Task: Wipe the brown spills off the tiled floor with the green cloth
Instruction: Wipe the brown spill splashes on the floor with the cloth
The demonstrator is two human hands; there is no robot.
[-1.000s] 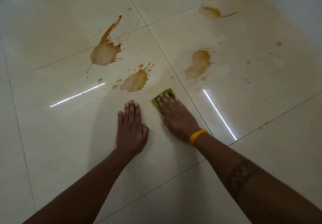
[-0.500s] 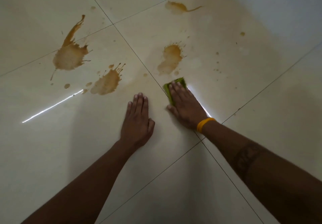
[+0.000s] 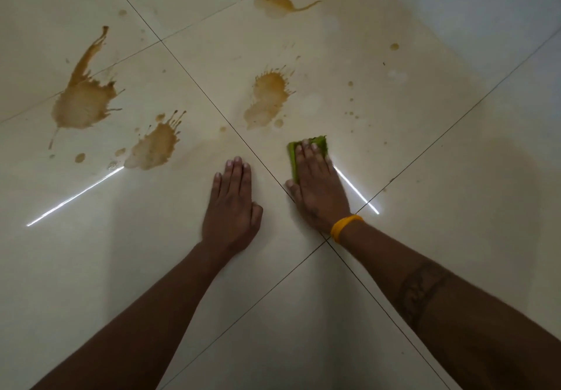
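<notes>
The right hand presses flat on the cloth; the left hand lies flat. The spill at 12 o'clock could smear outward.

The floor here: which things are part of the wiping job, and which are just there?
Part of the job:
- green cloth, pressed flat under the right hand
- brown splashed spills on the cream tiled floor

Just there:
- left hand, resting flat on the tile
- orange wristband
- bright light streaks reflected in the tiles
</notes>
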